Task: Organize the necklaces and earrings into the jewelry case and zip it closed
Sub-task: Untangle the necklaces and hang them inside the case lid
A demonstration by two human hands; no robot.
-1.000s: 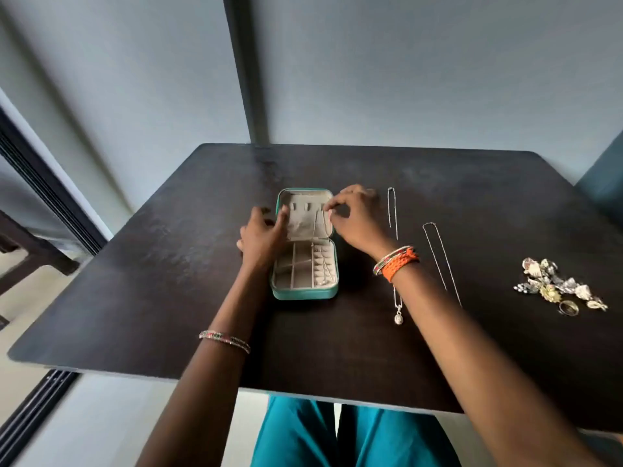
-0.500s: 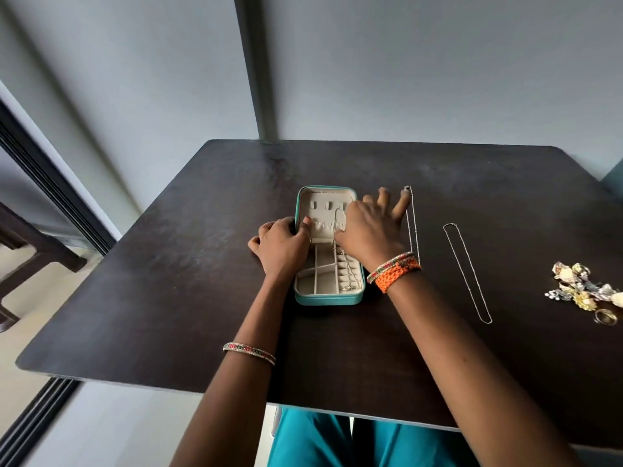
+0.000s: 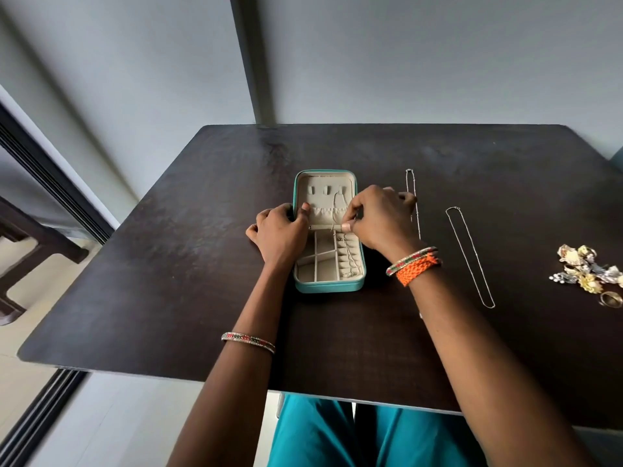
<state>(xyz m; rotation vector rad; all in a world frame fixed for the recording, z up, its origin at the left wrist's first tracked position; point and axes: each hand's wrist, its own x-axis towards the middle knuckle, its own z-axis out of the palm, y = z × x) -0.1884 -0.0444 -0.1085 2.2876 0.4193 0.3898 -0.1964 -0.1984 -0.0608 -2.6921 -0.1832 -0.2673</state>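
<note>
A dark wooden table (image 3: 168, 264) is shown against a pale grey wall, with the open teal jewelry case (image 3: 328, 288) laid flat at its centre. One thin chain (image 3: 337, 217) is already draped from the lid hooks down into the compartment tray. Two further necklaces lie on the table to the right of the case: the nearer necklace (image 3: 417, 210) just beside the right hand, the farther necklace (image 3: 470, 256) apart from it. A cluster of earrings (image 3: 586, 267) is seen well apart at the far right edge.

The case is steadied by the left hand (image 3: 278, 235), whose fingers are curled over the left wall, thumb on the rim. The right hand (image 3: 379, 219) is arched over the hinge line, its thumb and forefinger pinching the chain near the elastic pocket; the remaining fingers are loosely curled.

The step is judged best done by keeping the chain taut and straight while it is tucked, so that kinks and tangles are avoided, with the case held firmly.
</note>
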